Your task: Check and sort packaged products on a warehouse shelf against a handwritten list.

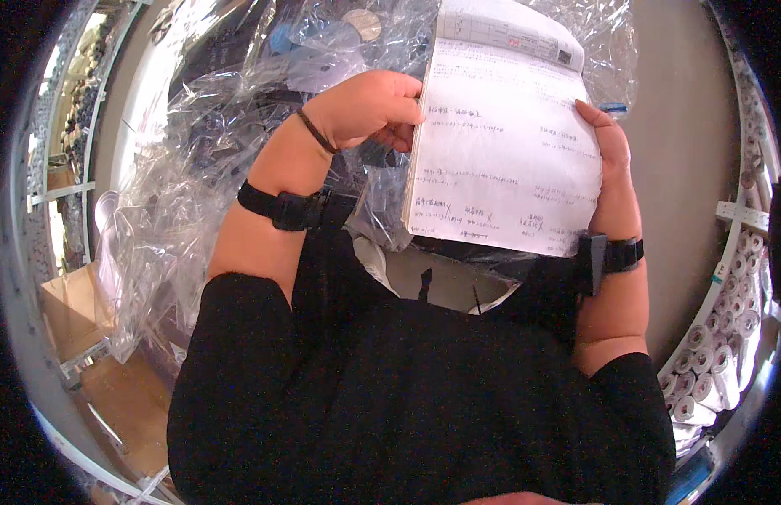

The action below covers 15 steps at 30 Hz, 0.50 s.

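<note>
A thick stack of white sheets [500, 160], bound or clipped like a notebook, is held up in front of me. Handwritten lines cover its top page, and the far end curls over to show a printed table. My left hand [365, 109] grips the left edge, thumb and fingers closed on the paper. On the opposite edge, my right hand [607, 139] holds the sheets with the thumb on top; its other fingers are mostly hidden behind. Beneath the papers lies crumpled clear plastic wrap [239, 109].
Under the plastic are dark bundles, with a blue round piece [281, 38] and a tan disc [362, 25] near the far edge. Many white rolls [706, 362] are stacked on a rack at right. A cardboard box [74, 307] stands on shelving at left.
</note>
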Motion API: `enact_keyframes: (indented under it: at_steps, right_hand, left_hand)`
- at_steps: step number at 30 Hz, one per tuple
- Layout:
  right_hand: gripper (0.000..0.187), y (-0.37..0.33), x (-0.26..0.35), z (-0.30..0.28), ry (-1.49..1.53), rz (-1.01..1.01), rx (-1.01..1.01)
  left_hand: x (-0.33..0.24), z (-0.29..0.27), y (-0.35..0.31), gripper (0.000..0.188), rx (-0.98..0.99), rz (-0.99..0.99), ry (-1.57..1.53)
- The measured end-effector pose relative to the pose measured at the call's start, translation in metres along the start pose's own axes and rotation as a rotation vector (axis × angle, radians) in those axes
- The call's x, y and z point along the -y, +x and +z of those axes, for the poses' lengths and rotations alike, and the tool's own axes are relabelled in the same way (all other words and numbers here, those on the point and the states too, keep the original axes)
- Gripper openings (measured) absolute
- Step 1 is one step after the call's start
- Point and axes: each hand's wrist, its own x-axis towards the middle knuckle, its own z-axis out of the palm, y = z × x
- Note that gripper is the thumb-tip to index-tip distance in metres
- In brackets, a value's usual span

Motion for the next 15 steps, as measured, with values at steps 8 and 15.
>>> enact_keyframes:
  at_steps: [8, 15]
  right_hand:
    - [0.047, -0.009, -0.003, 0.009, -0.11, -0.118, 0.084]
    - [0.05, -0.023, -0.016, 0.016, -0.046, -0.261, 0.192]
  left_hand:
    - [0.004, -0.007, 0.005, 0.034, 0.062, 0.037, 0.148]
    - [-0.003, 0.009, -0.006, 0.034, 0.023, 0.019, 0.099]
